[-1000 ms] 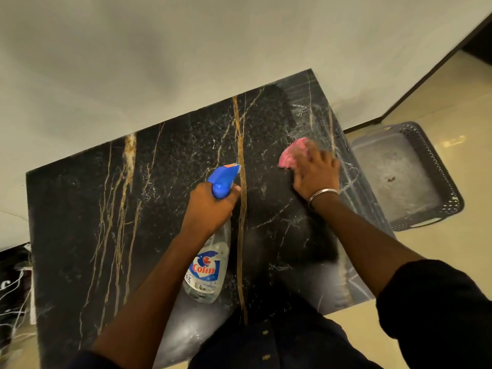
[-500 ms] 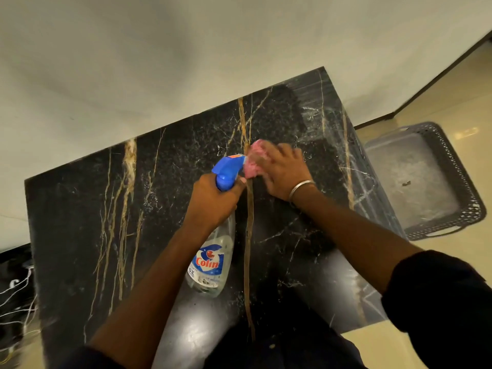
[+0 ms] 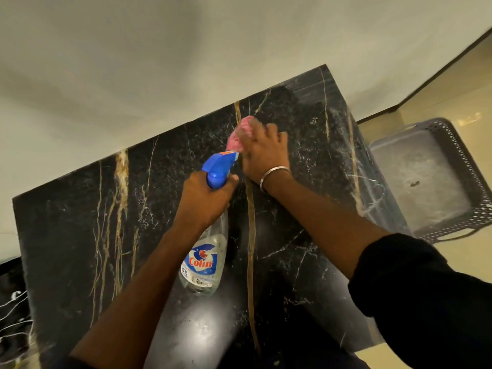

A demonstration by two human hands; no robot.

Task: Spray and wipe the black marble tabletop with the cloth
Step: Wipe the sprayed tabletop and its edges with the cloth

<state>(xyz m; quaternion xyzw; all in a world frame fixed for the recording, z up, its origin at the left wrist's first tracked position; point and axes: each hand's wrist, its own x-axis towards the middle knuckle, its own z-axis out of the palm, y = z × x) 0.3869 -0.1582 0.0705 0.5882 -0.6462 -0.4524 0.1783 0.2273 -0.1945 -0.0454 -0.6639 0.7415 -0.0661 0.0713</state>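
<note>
The black marble tabletop [image 3: 80, 235] with gold and white veins fills the middle of the view. My left hand [image 3: 206, 199] grips the neck of a clear Colin spray bottle [image 3: 206, 259] with a blue trigger head, held above the slab's centre. My right hand [image 3: 263, 150], a metal bangle on its wrist, presses a crumpled pink cloth [image 3: 239, 134] onto the marble just beyond the bottle's nozzle, near the long gold vein. Most of the cloth is hidden under my fingers.
A pale wall runs along the table's far edge. A grey perforated plastic basket [image 3: 474, 161] sits on the cream floor right of the table. White cables [image 3: 13, 312] lie at the lower left. A dark skirting line runs along the wall at the upper right.
My right hand has swept the pink cloth from the right part of the slab leftward to the centre vein, then a little farther from me. The left hand keeps the bottle in much the same place.
</note>
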